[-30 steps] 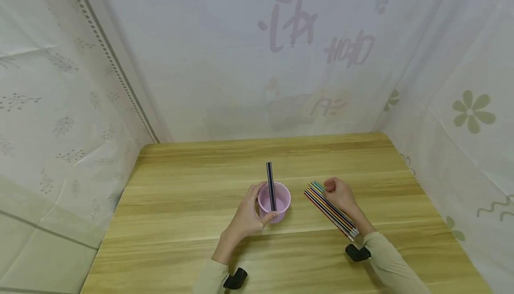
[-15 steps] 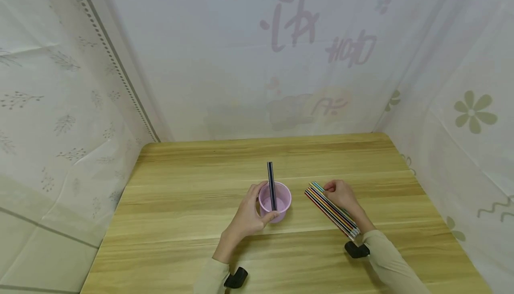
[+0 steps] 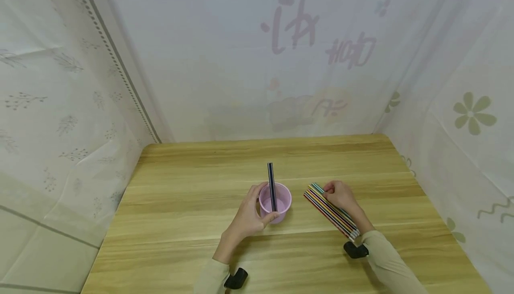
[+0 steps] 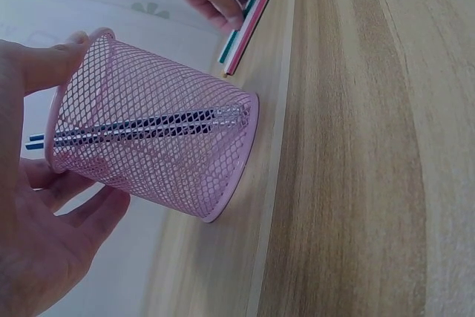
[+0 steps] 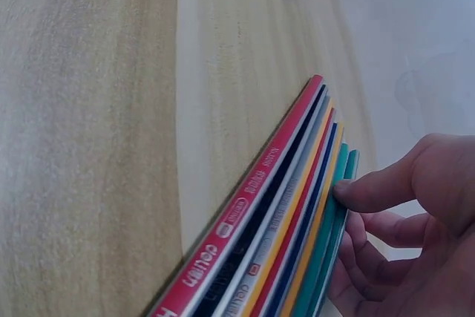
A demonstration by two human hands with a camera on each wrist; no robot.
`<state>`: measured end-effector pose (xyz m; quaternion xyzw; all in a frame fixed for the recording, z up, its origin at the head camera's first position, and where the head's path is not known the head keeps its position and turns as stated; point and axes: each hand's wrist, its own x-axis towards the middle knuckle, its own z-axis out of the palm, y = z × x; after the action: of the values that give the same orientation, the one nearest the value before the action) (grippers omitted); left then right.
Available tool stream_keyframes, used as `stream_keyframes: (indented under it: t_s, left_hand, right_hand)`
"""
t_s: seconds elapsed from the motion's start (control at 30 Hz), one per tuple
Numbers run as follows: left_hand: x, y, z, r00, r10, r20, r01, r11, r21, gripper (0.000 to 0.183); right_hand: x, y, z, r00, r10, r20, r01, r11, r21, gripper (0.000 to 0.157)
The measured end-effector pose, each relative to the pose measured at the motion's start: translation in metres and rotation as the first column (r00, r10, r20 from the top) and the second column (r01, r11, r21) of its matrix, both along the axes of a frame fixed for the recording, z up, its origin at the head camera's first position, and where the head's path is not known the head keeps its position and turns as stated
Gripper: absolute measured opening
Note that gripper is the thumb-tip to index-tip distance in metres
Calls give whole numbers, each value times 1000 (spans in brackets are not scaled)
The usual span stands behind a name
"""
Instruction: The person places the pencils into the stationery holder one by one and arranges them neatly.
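A pink mesh pencil cup (image 3: 282, 213) stands on the table, and my left hand (image 3: 246, 216) grips it round the rim and side. Two dark striped pencils (image 3: 271, 180) lean upright inside it, their ends showing through the mesh in the left wrist view. To the right, a flat row of pencils (image 3: 330, 213) in red, black, yellow, blue and green lies slanted on the table. My right hand (image 3: 340, 196) is at the row's far side. In the right wrist view, its thumb presses on a green pencil (image 5: 326, 220) at the edge, with the fingers curled behind and partly hidden.
The wooden table (image 3: 192, 187) has pale printed curtains (image 3: 225, 62) behind it and at both sides. Black wrist camera mounts (image 3: 236, 279) sit on both forearms, the right one close to the near ends of the pencils.
The pencils in the row have shifted slightly, with the green ones showing more beside my right fingers. My left hand and the cup hold still.
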<state>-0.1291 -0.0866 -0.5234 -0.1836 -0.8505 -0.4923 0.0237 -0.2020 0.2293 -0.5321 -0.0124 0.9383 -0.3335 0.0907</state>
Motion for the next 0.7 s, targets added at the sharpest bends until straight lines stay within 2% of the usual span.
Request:
stream_keyframes:
  t_s: [0.2, 0.47, 0.7]
  left_hand:
    - [0, 1, 0, 1000, -9, 5, 9, 1000, 20, 89]
    - [-1, 0, -1, 1000, -11, 7, 11, 999, 32, 90]
    - [-2, 0, -2, 1000, -16, 18, 16, 1000, 25, 89]
  right_hand:
    - [1, 1, 7, 1000, 17, -26, -17, 1000, -8, 15]
    - [3, -5, 31, 994, 18, -111, -24, 998, -52, 12]
    - [5, -16, 53, 975, 32, -222, -55, 994, -97, 13]
